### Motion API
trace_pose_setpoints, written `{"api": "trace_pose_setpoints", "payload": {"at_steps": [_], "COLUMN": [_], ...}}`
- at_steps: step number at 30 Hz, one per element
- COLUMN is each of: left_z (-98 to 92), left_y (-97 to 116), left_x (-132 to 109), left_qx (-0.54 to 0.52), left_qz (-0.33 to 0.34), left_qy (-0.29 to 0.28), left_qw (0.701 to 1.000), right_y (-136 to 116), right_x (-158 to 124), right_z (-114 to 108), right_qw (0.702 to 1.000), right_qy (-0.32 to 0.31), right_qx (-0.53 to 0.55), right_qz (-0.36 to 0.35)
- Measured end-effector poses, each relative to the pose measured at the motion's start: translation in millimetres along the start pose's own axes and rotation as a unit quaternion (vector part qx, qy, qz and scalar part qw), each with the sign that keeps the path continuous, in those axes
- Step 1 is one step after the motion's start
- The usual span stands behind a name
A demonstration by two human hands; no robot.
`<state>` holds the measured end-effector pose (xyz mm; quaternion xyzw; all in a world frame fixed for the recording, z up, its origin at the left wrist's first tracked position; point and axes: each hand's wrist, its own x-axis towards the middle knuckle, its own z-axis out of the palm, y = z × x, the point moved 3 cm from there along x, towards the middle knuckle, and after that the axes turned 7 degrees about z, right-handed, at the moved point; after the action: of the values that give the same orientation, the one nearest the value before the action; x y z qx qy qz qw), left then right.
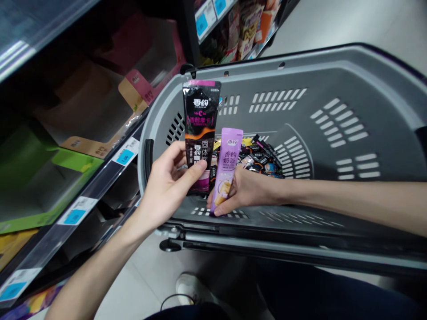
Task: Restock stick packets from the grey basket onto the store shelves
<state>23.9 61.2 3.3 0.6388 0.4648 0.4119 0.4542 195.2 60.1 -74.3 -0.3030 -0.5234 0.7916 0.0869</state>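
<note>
Head view: most of the scene is filled by a grey basket (327,82), whose right end is cut off by the frame. At the left, a dark shelf unit (103,183) is cropped too, and the depths of its green box (46,178), tan box (85,146) and pink box (143,86) are lost in shadow. A black packet (200,106) is held upright above the basket by the left hand (167,182), closed on its lower part; some print is covered by the thumb, and the fingers behind are largely hidden. Inside the basket, a pile of mostly dark packets (263,158) is partly blocked by the right arm and by what is held; its number cannot be told. A slim purple packet (230,155), slightly tilted, is pinched at its lower end by the right hand (245,189), whose fingers are mostly concealed behind it. Below the basket, a pale shoe (193,286) is only partly shown. Along the shelf edge, price labels (125,155) are seen, their small print illegible.
</note>
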Motion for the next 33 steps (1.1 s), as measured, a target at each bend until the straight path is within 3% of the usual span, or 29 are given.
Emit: {"api": "trace_pose_setpoints", "payload": {"at_steps": [8,24,33], "left_z": [0.3,0.4,-0.4], "left_y": [1.6,0.9,0.0], "left_x": [0.3,0.2,-0.3], "left_qx": [0.007,0.0,0.01], "left_qz": [-0.003,0.001,-0.001], "left_qy": [-0.002,-0.002,0.0], "left_qw": [1.0,1.0,1.0], "right_y": [-4.0,-15.2,-18.2], "right_x": [-1.5,-4.0,-5.6], "right_z": [-1.8,-0.7,0.9], "right_qw": [0.998,0.995,0.992], "right_qy": [-0.011,0.008,-0.073], "right_qx": [-0.048,-0.096,-0.094], "right_qz": [-0.028,-0.009,-0.041]}}
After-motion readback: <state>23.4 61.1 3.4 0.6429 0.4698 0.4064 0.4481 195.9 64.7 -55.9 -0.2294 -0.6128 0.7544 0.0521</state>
